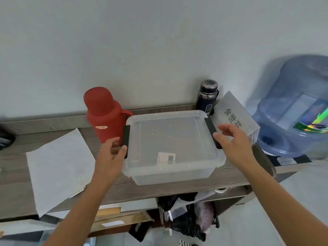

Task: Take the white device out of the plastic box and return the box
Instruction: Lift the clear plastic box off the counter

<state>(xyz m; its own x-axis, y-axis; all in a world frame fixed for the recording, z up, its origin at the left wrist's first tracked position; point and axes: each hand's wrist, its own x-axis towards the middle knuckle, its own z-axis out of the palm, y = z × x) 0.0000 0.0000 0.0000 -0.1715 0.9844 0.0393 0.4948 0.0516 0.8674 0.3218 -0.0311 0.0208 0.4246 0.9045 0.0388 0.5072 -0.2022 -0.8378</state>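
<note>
A clear plastic box (pixel 173 146) with its lid on and a black latch at each side stands on the wooden shelf top (pixel 159 189). Through the lid a small white device (pixel 166 157) shows near the box's front. My left hand (pixel 111 156) is at the left latch (pixel 125 140), fingers spread, thumb tip touching it. My right hand (pixel 234 142) hovers by the right latch (pixel 213 133), fingers apart, holding nothing.
A red thermos (pixel 103 113) stands just left of the box, a dark flask (pixel 207 97) behind its right corner. A grey sign block (pixel 234 114) and a blue water jug (pixel 294 107) are on the right. White paper sheets (pixel 58 167) lie on the left. Clutter fills the shelf below.
</note>
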